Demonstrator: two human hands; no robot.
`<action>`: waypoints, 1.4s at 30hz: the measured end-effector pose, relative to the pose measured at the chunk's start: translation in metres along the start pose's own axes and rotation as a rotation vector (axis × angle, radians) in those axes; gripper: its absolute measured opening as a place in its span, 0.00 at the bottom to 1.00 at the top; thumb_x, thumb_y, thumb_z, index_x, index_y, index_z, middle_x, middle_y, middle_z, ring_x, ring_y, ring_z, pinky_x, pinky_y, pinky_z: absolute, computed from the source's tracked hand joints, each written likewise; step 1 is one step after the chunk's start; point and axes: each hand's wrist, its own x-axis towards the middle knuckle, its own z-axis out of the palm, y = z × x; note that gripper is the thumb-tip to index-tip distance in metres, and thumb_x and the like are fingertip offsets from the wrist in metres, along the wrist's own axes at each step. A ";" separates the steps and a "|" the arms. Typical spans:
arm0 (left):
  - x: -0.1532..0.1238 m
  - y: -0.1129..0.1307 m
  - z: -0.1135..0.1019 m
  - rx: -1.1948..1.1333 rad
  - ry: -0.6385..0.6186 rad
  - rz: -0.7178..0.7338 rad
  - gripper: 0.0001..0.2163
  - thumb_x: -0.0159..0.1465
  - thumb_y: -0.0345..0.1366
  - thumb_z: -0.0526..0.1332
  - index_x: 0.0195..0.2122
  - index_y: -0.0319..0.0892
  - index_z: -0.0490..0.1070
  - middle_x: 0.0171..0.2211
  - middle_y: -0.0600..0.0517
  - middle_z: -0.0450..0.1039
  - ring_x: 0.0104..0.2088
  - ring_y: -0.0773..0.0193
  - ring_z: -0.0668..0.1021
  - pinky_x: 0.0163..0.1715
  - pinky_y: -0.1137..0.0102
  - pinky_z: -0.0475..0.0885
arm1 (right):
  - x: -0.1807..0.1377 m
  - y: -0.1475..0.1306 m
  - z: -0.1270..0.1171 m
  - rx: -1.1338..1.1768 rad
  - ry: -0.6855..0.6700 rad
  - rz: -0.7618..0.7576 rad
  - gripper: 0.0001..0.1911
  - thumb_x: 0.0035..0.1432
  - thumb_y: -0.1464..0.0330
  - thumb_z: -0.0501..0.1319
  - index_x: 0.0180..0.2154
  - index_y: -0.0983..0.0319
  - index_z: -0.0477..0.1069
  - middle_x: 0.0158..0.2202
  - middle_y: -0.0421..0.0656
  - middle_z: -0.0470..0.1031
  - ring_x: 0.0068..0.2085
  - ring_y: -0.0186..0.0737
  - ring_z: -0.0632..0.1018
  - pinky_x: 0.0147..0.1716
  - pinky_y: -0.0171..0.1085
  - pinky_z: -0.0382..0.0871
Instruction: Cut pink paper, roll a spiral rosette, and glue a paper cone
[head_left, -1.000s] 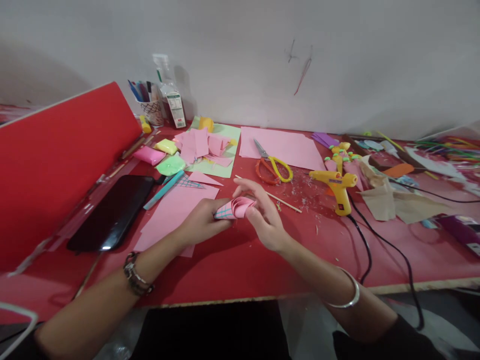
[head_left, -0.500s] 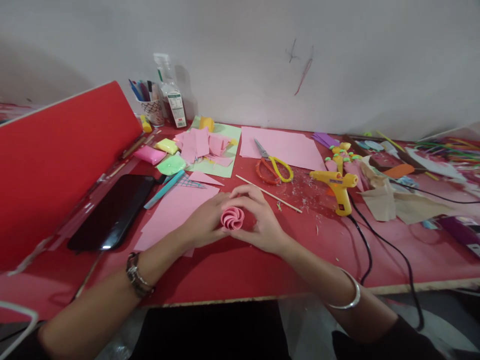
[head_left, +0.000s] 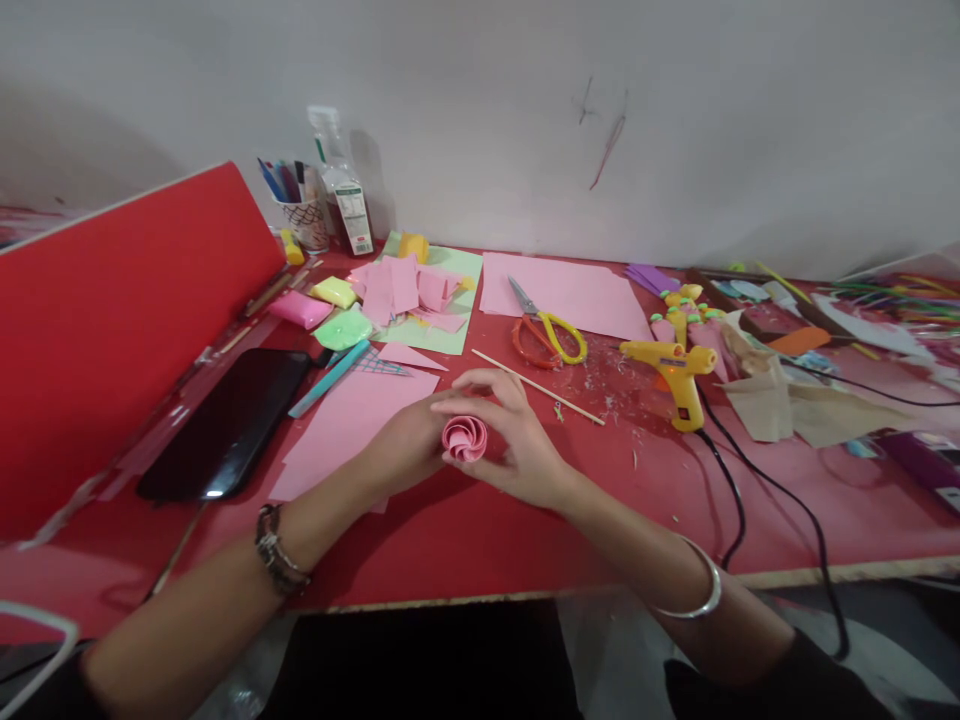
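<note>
A pink rolled paper flower [head_left: 465,439] faces up between my two hands, its curled layers forming a spiral. My right hand [head_left: 521,440] curves round its far and right sides, with the thumb at its near edge. My left hand [head_left: 409,440] grips it from the left; its fingers are partly hidden behind the flower and the right hand. Just beyond the hands lie a thin wooden stick [head_left: 540,388] and scissors [head_left: 546,330] with red and yellow handles. Pink paper sheets [head_left: 337,425] lie by my left wrist.
A yellow glue gun [head_left: 675,375] with a black cord lies to the right. On the left are a dark phone [head_left: 229,425] and a red board [head_left: 127,330]. A bottle [head_left: 349,200] and a pen cup [head_left: 304,222] stand by the wall. Paper scraps [head_left: 405,285] lie at the back.
The spiral of the paper flower has turned and its layers sit differently. My right fingers have shifted slightly left over its far side. Both hands stay in the same place.
</note>
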 end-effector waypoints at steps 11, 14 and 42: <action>-0.002 0.008 -0.006 0.020 -0.044 -0.005 0.05 0.55 0.34 0.52 0.25 0.39 0.62 0.25 0.52 0.67 0.26 0.66 0.70 0.24 0.73 0.65 | 0.002 -0.002 -0.002 0.075 0.028 0.022 0.14 0.47 0.66 0.61 0.38 0.60 0.66 0.39 0.44 0.63 0.42 0.39 0.66 0.43 0.42 0.61; -0.002 0.012 -0.007 0.043 -0.082 0.022 0.06 0.54 0.35 0.50 0.23 0.40 0.59 0.22 0.53 0.63 0.22 0.68 0.67 0.21 0.74 0.63 | 0.002 -0.001 -0.002 0.105 0.030 0.032 0.14 0.48 0.64 0.60 0.38 0.61 0.66 0.37 0.44 0.64 0.41 0.39 0.66 0.42 0.41 0.62; 0.000 0.012 -0.010 -0.431 -0.159 -0.210 0.09 0.56 0.35 0.54 0.22 0.37 0.67 0.18 0.55 0.68 0.17 0.73 0.68 0.18 0.78 0.63 | 0.003 0.010 0.004 0.342 0.016 0.338 0.16 0.51 0.57 0.54 0.31 0.63 0.70 0.35 0.43 0.65 0.40 0.36 0.68 0.42 0.38 0.63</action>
